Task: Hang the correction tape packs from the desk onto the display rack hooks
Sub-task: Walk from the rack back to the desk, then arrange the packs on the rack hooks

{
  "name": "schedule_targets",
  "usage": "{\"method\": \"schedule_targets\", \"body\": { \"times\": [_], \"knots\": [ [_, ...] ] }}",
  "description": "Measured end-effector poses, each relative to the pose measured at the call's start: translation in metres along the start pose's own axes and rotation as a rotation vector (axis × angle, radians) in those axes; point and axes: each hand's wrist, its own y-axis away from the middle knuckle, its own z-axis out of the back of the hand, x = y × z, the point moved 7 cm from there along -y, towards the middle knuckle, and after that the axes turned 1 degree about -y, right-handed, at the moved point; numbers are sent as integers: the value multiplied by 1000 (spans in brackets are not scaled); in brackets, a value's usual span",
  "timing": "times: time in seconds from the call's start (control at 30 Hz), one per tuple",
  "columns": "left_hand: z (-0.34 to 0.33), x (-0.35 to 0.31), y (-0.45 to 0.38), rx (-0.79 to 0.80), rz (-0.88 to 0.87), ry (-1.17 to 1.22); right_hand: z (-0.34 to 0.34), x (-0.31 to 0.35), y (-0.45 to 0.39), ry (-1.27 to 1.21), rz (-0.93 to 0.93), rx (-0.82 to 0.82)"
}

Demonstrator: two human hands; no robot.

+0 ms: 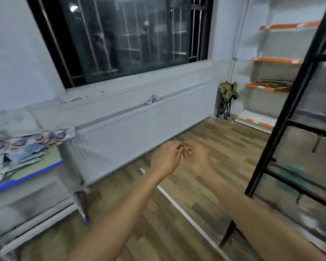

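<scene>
A pile of correction tape packs (24, 147) lies on the desk (26, 178) at the left edge, blurred by motion. The black-framed display rack (282, 132) stands at the right; its hooks are too blurred to make out. My left hand (166, 159) and my right hand (196, 157) hover side by side over the wooden floor between desk and rack, fingertips close together. Their fingers are loosely curled and hold nothing that I can see.
A white shelf unit with orange edges (271, 72) stands in the far right corner, a folded chair (227, 98) beside it. A barred window (132, 34) fills the far wall. A white strip (186, 217) runs across the floor.
</scene>
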Motion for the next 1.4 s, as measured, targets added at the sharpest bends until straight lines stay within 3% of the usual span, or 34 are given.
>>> {"method": "schedule_targets", "body": {
  "times": [0.27,0.67,1.07,1.4],
  "knots": [
    [125,215,110,-140,406,-172,-209,167,7,-105,199,346],
    [238,425,251,-302,852,-266,-446,348,41,-150,442,712],
    [294,605,290,-282,1158,-276,-640,446,4,-150,501,959],
    [324,751,289,-259,1257,-188,-767,493,-48,-89,463,972]
  ]
}}
